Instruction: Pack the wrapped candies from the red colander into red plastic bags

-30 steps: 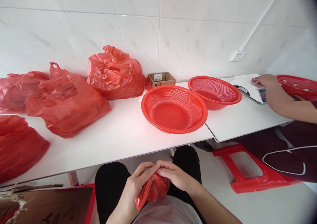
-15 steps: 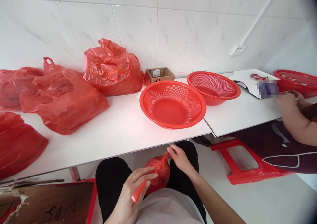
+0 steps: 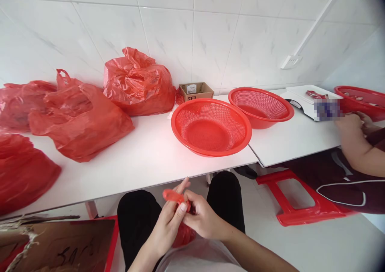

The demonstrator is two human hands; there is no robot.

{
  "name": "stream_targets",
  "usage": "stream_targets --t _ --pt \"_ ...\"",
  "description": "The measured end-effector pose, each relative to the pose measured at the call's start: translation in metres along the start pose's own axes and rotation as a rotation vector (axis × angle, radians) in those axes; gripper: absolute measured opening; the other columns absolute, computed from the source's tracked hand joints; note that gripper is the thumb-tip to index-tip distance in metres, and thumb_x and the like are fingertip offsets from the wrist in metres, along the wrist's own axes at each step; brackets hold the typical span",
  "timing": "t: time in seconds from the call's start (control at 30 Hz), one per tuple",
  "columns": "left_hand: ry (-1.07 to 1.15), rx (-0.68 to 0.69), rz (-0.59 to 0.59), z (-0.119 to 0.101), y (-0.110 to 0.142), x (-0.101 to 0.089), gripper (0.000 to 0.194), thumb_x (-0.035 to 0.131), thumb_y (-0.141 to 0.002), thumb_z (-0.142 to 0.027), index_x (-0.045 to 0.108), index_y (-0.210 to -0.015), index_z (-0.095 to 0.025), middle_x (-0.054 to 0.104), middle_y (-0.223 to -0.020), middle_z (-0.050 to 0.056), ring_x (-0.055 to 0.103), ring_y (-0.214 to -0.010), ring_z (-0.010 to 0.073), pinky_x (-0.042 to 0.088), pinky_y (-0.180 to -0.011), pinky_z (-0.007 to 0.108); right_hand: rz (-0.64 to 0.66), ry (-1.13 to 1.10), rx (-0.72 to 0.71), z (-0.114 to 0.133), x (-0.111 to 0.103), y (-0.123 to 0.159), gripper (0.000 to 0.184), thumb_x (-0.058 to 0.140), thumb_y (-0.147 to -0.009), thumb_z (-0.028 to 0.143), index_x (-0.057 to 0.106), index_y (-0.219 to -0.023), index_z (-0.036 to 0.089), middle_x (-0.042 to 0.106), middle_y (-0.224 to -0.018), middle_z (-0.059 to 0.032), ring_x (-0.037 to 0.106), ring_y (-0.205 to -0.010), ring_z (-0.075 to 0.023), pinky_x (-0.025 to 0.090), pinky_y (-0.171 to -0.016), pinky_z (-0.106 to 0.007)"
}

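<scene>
A red plastic bag (image 3: pixel 184 236) hangs low between my knees, its body mostly hidden behind my hands. My left hand (image 3: pixel 168 222) pinches the twisted neck of the bag under its thumb, with the other fingers stretched forward. Over those fingers a loop of the bag's handle sticks out to the left. Close against it, my right hand (image 3: pixel 202 216) has its fingers curled round the same neck of the bag, touching my left thumb. What is inside the bag cannot be made out.
Two red colanders (image 3: pixel 211 148) (image 3: pixel 261 121) stand on the white table (image 3: pixel 150 144) ahead. Full red bags (image 3: pixel 86 131) (image 3: pixel 136 87) crowd its left side. A small cardboard box (image 3: pixel 197 91) sits behind. At right are a scale (image 3: pixel 303 93), a red stool (image 3: pixel 285 200) and a co-worker's hands (image 3: pixel 350 121).
My right hand has come left and down to meet my left hand at the bag's neck. The stretched bag handle is now bunched between both hands.
</scene>
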State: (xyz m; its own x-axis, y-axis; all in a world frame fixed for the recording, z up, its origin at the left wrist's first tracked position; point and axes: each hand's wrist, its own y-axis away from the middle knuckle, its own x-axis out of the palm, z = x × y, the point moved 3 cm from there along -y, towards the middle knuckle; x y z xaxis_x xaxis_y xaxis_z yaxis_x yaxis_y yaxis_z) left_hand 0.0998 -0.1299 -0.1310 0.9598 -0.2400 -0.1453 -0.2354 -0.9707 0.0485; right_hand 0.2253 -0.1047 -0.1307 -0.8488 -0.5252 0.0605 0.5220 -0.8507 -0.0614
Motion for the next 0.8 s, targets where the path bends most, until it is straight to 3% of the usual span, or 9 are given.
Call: stream_targets --t 0.07,0.13,0.17,0.23,0.3,0.47,0.53,0.67,0.8 --pt "0.013 -0.011 0.128 0.000 0.000 0.003 0.062 0.049 -0.093 -0.049 0.037 -0.148 -0.023 0.058 -0.129 0.011 0.057 -0.112 0.0249 0.042 -0.102 0.039 -0.002 -0.185 0.040 0.003 -0.002 -0.001 0.021 0.063 -0.088 0.031 0.046 -0.080 0.021 0.057 -0.073 0.0014 0.047 -0.062 -0.0109 0.041 -0.061 -0.026" --pt "-0.088 -0.023 0.212 0.000 0.000 0.007 0.052 0.059 -0.088 -0.047 0.054 -0.130 -0.018 0.067 -0.109 0.008 0.060 -0.091 0.0223 0.048 -0.087 0.033 -0.034 -0.309 0.058 0.009 -0.010 -0.002 0.025 0.061 -0.090 0.032 0.042 -0.077 0.021 0.054 -0.066 0.0035 0.045 -0.057 -0.0094 0.039 -0.058 -0.024" --pt "-0.176 -0.035 0.222 0.000 0.000 0.010 0.038 0.061 -0.086 -0.044 0.061 -0.114 -0.018 0.068 -0.099 0.006 0.059 -0.084 0.0206 0.047 -0.081 0.031 -0.067 -0.337 0.055 0.012 -0.015 -0.003 0.029 0.061 -0.091 0.032 0.039 -0.074 0.021 0.051 -0.062 0.0050 0.043 -0.055 -0.0086 0.037 -0.056 -0.023" --pt "-0.362 -0.057 0.208 0.001 -0.002 0.015 0.017 0.062 -0.085 -0.035 0.062 -0.084 -0.018 0.066 -0.083 0.002 0.055 -0.075 0.0177 0.044 -0.074 0.028 -0.135 -0.352 0.038 0.017 -0.024 -0.004 0.037 0.062 -0.091 0.032 0.034 -0.069 0.021 0.042 -0.058 0.0074 0.037 -0.053 -0.0074 0.034 -0.053 -0.022" --pt "-0.481 -0.070 0.185 0.001 -0.005 0.019 0.017 0.060 -0.084 -0.028 0.055 -0.070 -0.019 0.062 -0.074 0.001 0.051 -0.068 0.0155 0.041 -0.070 0.027 -0.182 -0.367 0.027 0.020 -0.031 -0.006 0.041 0.063 -0.090 0.032 0.031 -0.068 0.022 0.036 -0.058 0.0084 0.033 -0.052 -0.0070 0.032 -0.051 -0.021" --pt "-0.478 -0.102 0.178 0.004 -0.009 0.018 0.015 0.060 -0.081 -0.024 0.054 -0.068 -0.018 0.060 -0.075 0.000 0.049 -0.067 0.0143 0.040 -0.067 0.026 -0.236 -0.376 -0.035 0.026 -0.040 -0.014 0.040 0.061 -0.092 0.029 0.029 -0.069 0.022 0.036 -0.055 0.0090 0.034 -0.053 -0.0074 0.031 -0.052 -0.020" --pt "-0.387 -0.138 0.216 0.004 -0.008 0.015 0.008 0.065 -0.079 -0.025 0.061 -0.079 -0.018 0.062 -0.081 0.001 0.053 -0.072 0.0157 0.043 -0.070 0.027 -0.217 -0.323 -0.037 0.031 -0.041 -0.017 0.039 0.060 -0.093 0.030 0.029 -0.070 0.022 0.040 -0.055 0.0087 0.038 -0.052 -0.0078 0.032 -0.052 -0.021" --pt "-0.151 -0.039 0.200 -0.008 -0.007 0.013 0.033 0.069 -0.082 -0.035 0.064 -0.112 -0.021 0.063 -0.106 0.005 0.058 -0.095 0.0204 0.046 -0.087 0.030 -0.119 -0.156 -0.018 0.042 -0.033 -0.016 0.037 0.057 -0.094 0.034 0.031 -0.071 0.023 0.052 -0.058 0.0063 0.044 -0.052 -0.0084 0.037 -0.054 -0.022" --pt "-0.121 0.103 -0.015 -0.021 -0.008 0.010 0.022 0.057 -0.092 -0.035 0.068 -0.085 -0.018 0.062 -0.096 0.007 0.059 -0.090 0.0190 0.048 -0.082 0.028 -0.087 -0.014 -0.023 0.050 -0.024 -0.012 0.037 0.057 -0.094 0.037 0.031 -0.071 0.023 0.060 -0.064 0.0024 0.054 -0.058 -0.0112 0.042 -0.057 -0.024"
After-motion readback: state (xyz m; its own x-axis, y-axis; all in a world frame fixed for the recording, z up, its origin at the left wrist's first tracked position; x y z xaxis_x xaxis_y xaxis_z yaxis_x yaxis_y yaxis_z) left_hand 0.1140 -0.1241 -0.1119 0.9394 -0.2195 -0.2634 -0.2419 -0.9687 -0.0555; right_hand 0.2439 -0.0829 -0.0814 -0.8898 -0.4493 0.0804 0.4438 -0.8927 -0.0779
